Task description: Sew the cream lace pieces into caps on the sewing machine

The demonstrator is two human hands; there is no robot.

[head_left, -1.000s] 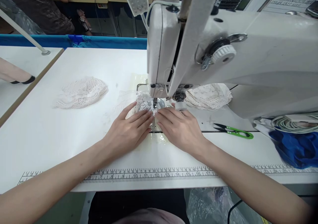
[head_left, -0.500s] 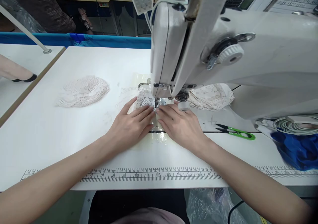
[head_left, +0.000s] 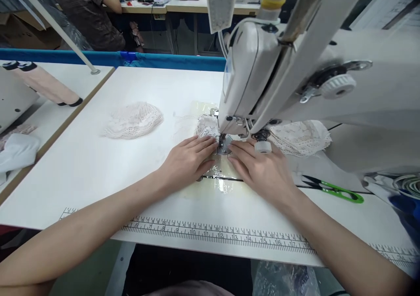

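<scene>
A piece of white lace (head_left: 206,124) lies at the presser foot (head_left: 222,142) of the sewing machine (head_left: 244,73). My left hand (head_left: 188,162) rests flat at the lace's near edge, left of the foot, fingers stretched out. To the right of the foot, my right hand (head_left: 265,169) lies palm down with its fingers extended; part of it is behind the machine's white knob (head_left: 263,147). Whether any fabric lies under the right fingers I cannot tell. The shiny needle plate (head_left: 226,167) shows between my hands.
One lace piece (head_left: 134,120) lies on the left; stacked lace pieces (head_left: 300,136) sit behind my right hand. Green-handled thread snips (head_left: 334,190) lie to the right. A printed ruler (head_left: 206,234) runs along the table's front edge. Another person (head_left: 95,14) sits beyond the blue cloth trough (head_left: 177,61).
The view has swung left and tilted. My hands are farther apart, baring more of the presser foot and plate. The lace shows less to the left of the foot.
</scene>
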